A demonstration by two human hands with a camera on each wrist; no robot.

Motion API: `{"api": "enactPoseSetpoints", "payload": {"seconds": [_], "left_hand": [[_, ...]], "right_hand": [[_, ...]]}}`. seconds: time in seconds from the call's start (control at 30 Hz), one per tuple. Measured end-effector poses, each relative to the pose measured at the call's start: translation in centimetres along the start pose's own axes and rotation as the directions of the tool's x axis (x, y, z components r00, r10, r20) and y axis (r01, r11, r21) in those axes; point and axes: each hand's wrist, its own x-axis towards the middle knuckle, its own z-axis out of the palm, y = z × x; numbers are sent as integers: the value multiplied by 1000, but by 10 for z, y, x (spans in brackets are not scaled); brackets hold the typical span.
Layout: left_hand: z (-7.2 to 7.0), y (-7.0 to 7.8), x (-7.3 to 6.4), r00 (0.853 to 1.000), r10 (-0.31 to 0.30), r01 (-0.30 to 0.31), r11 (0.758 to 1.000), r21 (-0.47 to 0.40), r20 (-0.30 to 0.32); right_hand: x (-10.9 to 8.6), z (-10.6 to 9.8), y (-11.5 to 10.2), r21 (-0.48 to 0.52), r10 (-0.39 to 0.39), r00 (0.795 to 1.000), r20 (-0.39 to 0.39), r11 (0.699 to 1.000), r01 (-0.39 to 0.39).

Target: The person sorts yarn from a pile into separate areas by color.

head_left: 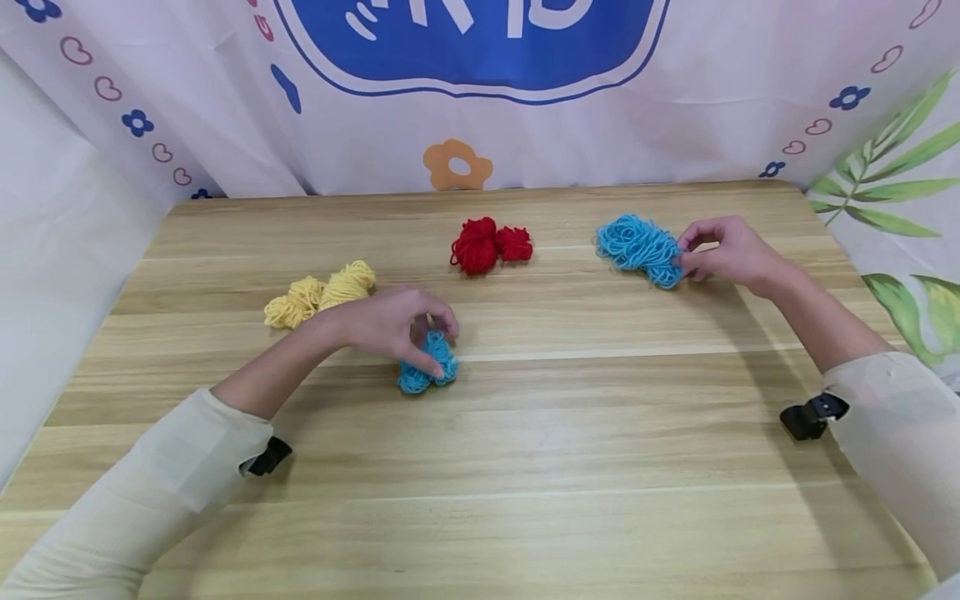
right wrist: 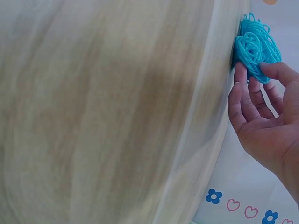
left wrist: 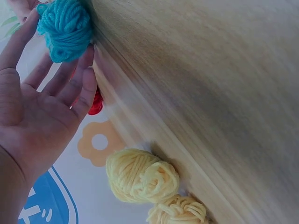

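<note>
The left hand [head_left: 390,321] curls round a small blue yarn bundle [head_left: 427,375] near the table's middle. In the left wrist view, this blue yarn [left wrist: 67,30] lies between the thumb and the fingertips. On the far right side, the right hand [head_left: 723,250] pinches the near right end of a larger, looser blue yarn bundle [head_left: 633,243]. The right wrist view has the thumb on one side of that yarn [right wrist: 254,44] and fingertips on the other. Both bundles appear to rest on the table.
Yellow yarn [head_left: 345,283] lies beside the left forearm, partly covered by it. Red yarn [head_left: 480,246] in two lumps sits farther back, between the hands. The wooden table [head_left: 480,500] ends at a printed cloth [head_left: 360,142]. A small black device [head_left: 813,417] is on the right sleeve.
</note>
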Motion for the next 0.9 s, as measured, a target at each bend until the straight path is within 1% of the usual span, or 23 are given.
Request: {"api": "enactPoseSetpoints", "payload": {"seconds": [0.27,0.5,0.7,0.9], "left_hand": [[-1,0,0,1000,3,-3,1000,13,25],[-1,-1,2,999,-1,1,1000,-4,43],[-2,1,2,999,0,1,1000,-11,45],[-1,2,4,999,-3,3,1000,1,36]], "right_hand": [[0,1,1,21,9,1000,-24,1000,-8],[-1,3,3,37,-5,998,-60,999,7],[-3,3,1,42,-18,997,-76,999,21],[-3,3,0,26,-18,997,-70,999,20]]}}
